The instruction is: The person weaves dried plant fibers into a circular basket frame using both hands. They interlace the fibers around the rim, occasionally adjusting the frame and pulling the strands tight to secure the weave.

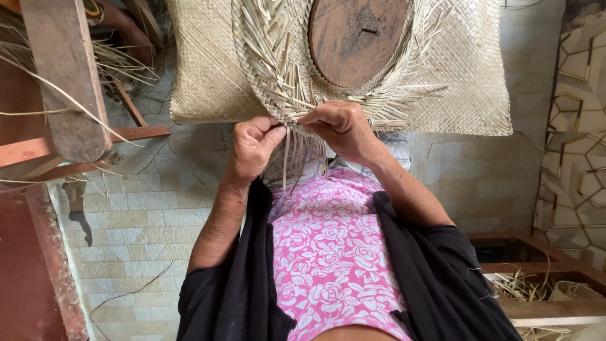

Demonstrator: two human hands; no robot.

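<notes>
At the far left a wooden stool [63, 76] stands on the tiled floor [145, 215], loose straw [120, 63] trailing off it. Just right of it the left hand [252, 148] is closed on thin strips [287, 151] that hang from the rim of the hat [278, 69] — thumb pressed against bent fingers, a narrow grip. The right hand [341, 126] sits close beside it, fingers pinched on the rim's loose ends. Both work above the lap, over a pink floral dress [328, 246] and black sleeves.

The likely trouble, as I judge it: the dry strips look brittle, and a sharp fold or a hard tug could snap one, or let it slip out of the weave and loosen the edge. Uneven pull between the hands could also leave the rim wavy.

The hat is pale straw, unfinished, woven in a tight herringbone with many ends bristling outward. It sits around a round brown wooden mould [356, 38], and a woven mat [467, 82] of the same straw lies behind it. At the far right, a patterned wall panel [577, 126].
</notes>
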